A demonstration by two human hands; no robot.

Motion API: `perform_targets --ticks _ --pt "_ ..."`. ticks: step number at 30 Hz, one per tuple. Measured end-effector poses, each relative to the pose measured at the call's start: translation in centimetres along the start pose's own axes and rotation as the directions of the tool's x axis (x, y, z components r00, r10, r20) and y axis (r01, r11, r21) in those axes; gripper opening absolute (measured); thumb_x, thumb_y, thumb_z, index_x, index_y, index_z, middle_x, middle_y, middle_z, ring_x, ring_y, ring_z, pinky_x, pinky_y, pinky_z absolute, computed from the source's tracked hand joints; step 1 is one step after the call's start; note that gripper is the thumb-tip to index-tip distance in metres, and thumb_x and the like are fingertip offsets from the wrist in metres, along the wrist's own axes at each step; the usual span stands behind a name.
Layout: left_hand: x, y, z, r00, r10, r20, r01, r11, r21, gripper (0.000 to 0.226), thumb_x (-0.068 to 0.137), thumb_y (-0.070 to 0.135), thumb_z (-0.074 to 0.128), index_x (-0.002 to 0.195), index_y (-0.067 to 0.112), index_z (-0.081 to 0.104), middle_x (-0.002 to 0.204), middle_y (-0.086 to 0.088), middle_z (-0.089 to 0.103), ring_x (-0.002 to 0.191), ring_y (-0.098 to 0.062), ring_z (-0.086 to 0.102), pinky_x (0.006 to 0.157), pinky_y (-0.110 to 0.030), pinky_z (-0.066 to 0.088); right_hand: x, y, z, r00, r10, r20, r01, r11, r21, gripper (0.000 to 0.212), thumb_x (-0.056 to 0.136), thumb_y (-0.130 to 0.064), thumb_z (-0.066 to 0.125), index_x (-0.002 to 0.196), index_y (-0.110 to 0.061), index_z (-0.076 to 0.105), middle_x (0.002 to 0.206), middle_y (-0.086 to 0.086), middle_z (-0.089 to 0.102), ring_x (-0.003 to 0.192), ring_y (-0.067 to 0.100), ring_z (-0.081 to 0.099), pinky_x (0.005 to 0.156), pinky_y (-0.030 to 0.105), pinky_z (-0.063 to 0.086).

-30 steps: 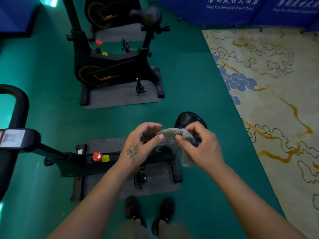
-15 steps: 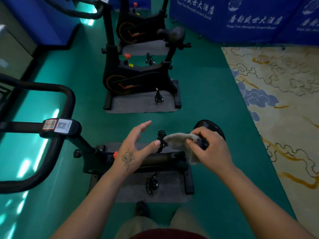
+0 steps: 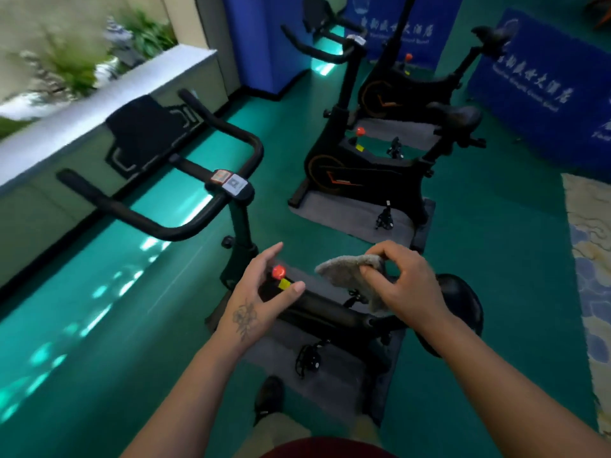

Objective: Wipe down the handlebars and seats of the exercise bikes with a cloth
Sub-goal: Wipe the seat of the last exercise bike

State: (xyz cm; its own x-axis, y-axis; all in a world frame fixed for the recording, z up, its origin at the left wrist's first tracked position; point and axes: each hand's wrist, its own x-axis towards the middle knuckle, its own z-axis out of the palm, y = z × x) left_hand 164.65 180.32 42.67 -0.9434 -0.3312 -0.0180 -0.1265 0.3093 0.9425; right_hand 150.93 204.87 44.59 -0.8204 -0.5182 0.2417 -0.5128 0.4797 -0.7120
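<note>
Cloth in hand over the nearest exercise bike [image 3: 330, 312].

Your right hand [image 3: 406, 285] pinches a grey cloth [image 3: 347, 271] above the bike's frame, just left of its black seat [image 3: 463, 299]. Your left hand [image 3: 261, 295] hovers beside it with fingers spread, holding nothing. The black handlebars [image 3: 172, 223] stand to the left; two more bikes [image 3: 370, 173] wait on the green floor [image 3: 132, 325] beyond.
</note>
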Motion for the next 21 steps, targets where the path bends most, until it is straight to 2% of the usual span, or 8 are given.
perform_targets --ticks 6,9,11,16,21 --pt "-8.1 -0.1 -4.6 0.962 -0.071 -0.264 0.068 0.997 -0.020 0.074 0.086 0.053 0.083 0.150 0.040 0.049 0.146 0.034 0.054 0.139 0.013 0.045 0.120 -0.028 0.040 1.0 -5.3 4.8 0.969 -0.144 0.200 0.125 0.987 0.105 0.002 0.090 -0.035 0.060 0.090 -0.037 0.059 0.090 -0.016 0.065 0.088 0.015 0.063 0.074 0.043 0.051" --pt "-12.3 -0.8 -7.6 0.911 -0.116 -0.395 0.126 0.992 0.000 0.082 0.081 0.066 0.077 0.153 0.042 0.047 0.154 0.025 0.051 0.145 0.007 0.042 0.123 -0.039 0.038 1.0 -8.8 7.8 0.931 -0.242 0.273 0.206 0.966 0.153 0.003 0.091 -0.031 0.059 0.090 -0.034 0.060 0.088 -0.012 0.065 0.087 0.017 0.063 0.074 0.047 0.054" --pt "-15.1 -1.5 -9.3 0.874 -0.147 -0.462 0.156 0.988 -0.018 0.084 0.079 0.068 0.076 0.153 0.042 0.047 0.155 0.021 0.050 0.146 0.005 0.042 0.125 -0.044 0.037 0.8 -11.2 9.8 0.905 -0.305 0.298 0.255 0.947 0.193 0.004 0.092 -0.031 0.059 0.089 -0.034 0.060 0.083 -0.008 0.066 0.081 0.018 0.064 0.072 0.050 0.053" --pt "-21.3 -2.3 -12.5 0.780 -0.198 -0.594 0.201 0.978 -0.062 0.085 0.076 0.067 0.076 0.152 0.039 0.049 0.154 0.019 0.052 0.144 0.004 0.044 0.124 -0.045 0.038 -0.7 -16.8 14.6 0.844 -0.409 0.346 0.327 0.905 0.272 0.012 0.092 -0.039 0.065 0.088 -0.028 0.061 0.076 -0.007 0.065 0.071 0.011 0.062 0.061 0.037 0.049" --pt "-26.1 -3.8 -15.4 0.707 -0.244 -0.664 0.242 0.965 -0.097 0.086 0.075 0.068 0.075 0.152 0.038 0.049 0.154 0.017 0.052 0.143 0.005 0.045 0.124 -0.045 0.038 -2.7 -21.0 18.9 0.799 -0.464 0.383 0.374 0.882 0.288 0.017 0.094 -0.039 0.069 0.087 -0.025 0.061 0.073 -0.005 0.062 0.070 0.014 0.061 0.065 0.036 0.048"
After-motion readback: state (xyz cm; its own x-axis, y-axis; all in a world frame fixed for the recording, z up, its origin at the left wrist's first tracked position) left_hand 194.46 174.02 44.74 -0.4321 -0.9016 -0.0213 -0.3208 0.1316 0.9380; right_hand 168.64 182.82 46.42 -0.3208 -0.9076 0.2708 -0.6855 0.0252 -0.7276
